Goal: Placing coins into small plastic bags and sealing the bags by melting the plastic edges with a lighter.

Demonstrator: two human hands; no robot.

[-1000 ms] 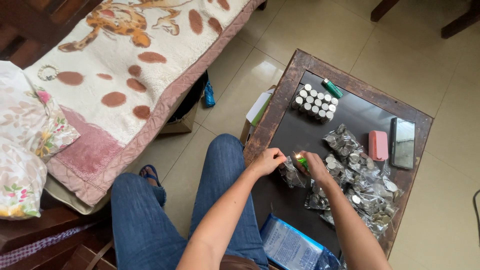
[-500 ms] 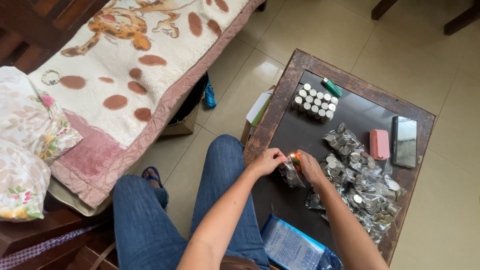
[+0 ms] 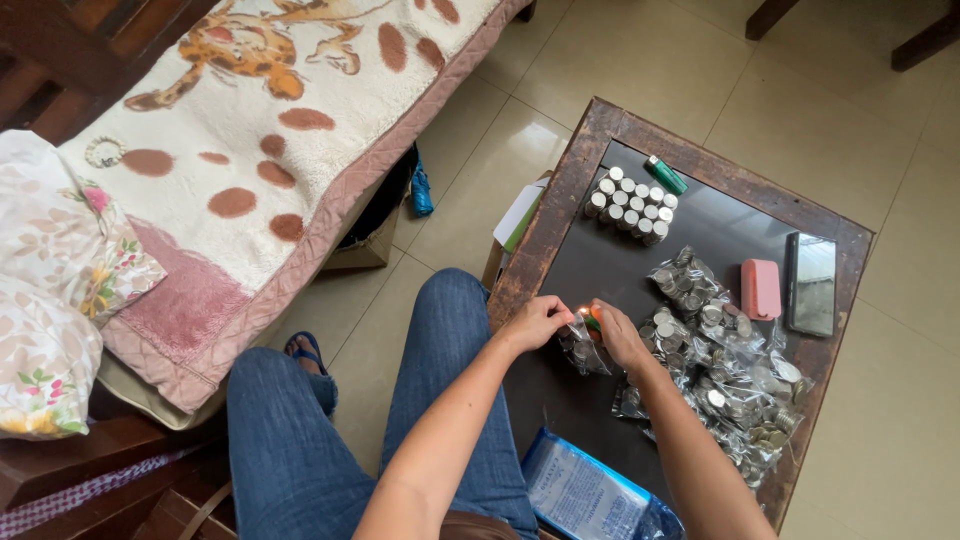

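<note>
Hands pinch a small plastic bag and lit lighter over a dark wooden-framed table, tiled floor around.

On the dark surface with its worn wooden frame stand silver cylinders packed in rows, a green lighter just beyond them. Near the far edge a pink case lies beside a black phone. A spotted blanket covers the bed, with 2 floral pillows at its end.

Glossy beige tiled floor; blanket-covered bed left; dark wooden table right.
</note>
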